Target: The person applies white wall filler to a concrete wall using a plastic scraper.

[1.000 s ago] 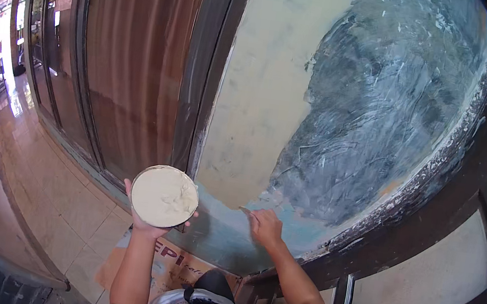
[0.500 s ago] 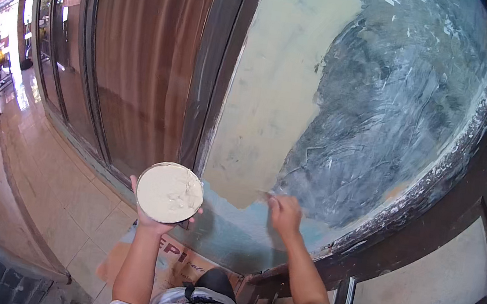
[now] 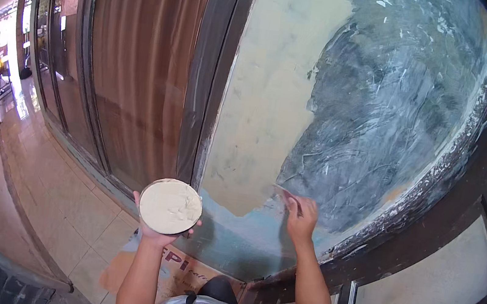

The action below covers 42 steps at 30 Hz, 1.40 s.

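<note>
My left hand (image 3: 157, 237) holds a round bowl (image 3: 182, 231) from beneath, fingers curled up around its side. Cream-coloured putty (image 3: 165, 206) fills it nearly to the rim, smooth on the left and rough on the right. My right hand (image 3: 304, 217) is closed on a thin, flat putty knife (image 3: 283, 192), mostly hidden by the fingers. The blade meets the wall at the lower right edge of a spread cream coat (image 3: 256, 129). Right of that coat, the wall is a streaked blue-grey patch (image 3: 377, 114); below it runs a pale blue strip (image 3: 233, 230).
A dark wooden frame (image 3: 214, 74) with brown-curtained glass (image 3: 143, 71) borders the wall on the left. On the right stands dark panelled woodwork (image 3: 423, 280). A printed orange sheet (image 3: 173, 269) lies on the tiled floor (image 3: 73, 209) beneath my arms.
My right hand has shifted to the right along the cream coat's lower edge with the putty knife. The bowl in my left hand sits a little lower in view.
</note>
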{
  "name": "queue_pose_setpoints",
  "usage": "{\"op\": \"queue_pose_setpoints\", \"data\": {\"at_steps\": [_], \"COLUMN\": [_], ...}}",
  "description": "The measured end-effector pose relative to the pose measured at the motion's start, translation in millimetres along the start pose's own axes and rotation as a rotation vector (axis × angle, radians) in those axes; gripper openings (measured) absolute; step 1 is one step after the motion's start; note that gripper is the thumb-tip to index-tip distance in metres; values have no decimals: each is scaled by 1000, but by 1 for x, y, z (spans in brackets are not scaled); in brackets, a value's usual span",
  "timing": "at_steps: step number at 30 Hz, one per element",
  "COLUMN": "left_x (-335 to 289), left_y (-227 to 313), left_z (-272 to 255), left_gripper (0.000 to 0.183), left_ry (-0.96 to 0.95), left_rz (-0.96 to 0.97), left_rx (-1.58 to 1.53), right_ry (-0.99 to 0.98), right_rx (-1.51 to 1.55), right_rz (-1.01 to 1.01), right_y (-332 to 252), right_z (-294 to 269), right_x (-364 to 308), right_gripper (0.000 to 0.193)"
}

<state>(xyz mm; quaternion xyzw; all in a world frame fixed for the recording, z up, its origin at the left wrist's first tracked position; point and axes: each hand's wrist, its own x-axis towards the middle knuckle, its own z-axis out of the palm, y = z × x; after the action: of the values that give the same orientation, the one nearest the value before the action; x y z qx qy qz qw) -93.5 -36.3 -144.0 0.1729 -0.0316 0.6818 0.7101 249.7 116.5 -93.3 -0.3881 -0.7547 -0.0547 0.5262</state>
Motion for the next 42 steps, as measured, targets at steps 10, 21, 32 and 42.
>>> {"op": "queue_pose_setpoints", "data": {"at_steps": [10,21,32,42], "left_x": [11,9,9,36], "left_y": [-6,-11,-19,-36], "left_z": [-5,-6,16,53], "left_gripper": [121,118,118,125], "left_ry": [-25,-87,-101,-216], "left_rz": [-20,-67,-143,-257], "left_rx": [-55,-105,-174,-288], "right_ry": [-143,-159,-230,36], "right_rx": [-79,-66,-96,119], "right_rz": [-40,-16,-21,-184], "right_y": [22,23,43,-57], "right_z": [23,19,19,-108], "right_x": [-33,-40,-70,64], "right_gripper": [8,9,12,17]}}
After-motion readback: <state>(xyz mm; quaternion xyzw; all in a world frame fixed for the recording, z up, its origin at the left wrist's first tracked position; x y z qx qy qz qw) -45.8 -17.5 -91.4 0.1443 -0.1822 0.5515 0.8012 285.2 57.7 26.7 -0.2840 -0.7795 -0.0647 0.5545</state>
